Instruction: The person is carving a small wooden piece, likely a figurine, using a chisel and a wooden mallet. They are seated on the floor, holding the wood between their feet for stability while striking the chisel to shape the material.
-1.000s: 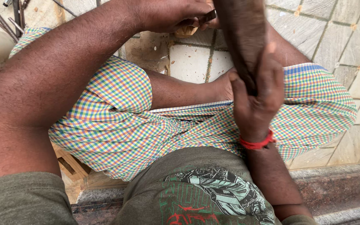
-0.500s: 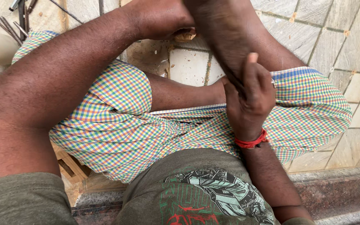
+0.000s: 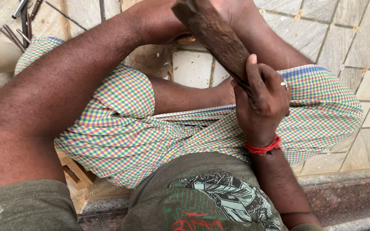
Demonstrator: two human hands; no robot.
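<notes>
Gripping the lower end of a dark, rough piece of wood (image 3: 219, 38), the right hand (image 3: 264, 100) has its fingers wrapped around it, thumb lying up along the side, a red thread band (image 3: 263, 147) on the wrist. The wood slants up and leftward over the crossed legs in checked cloth (image 3: 120, 128) to the left hand (image 3: 163, 21), whose fingers close on its upper end at the top edge of view. Thin metal tools (image 3: 16, 25) lie on the paved floor (image 3: 343, 30) at upper left.
</notes>
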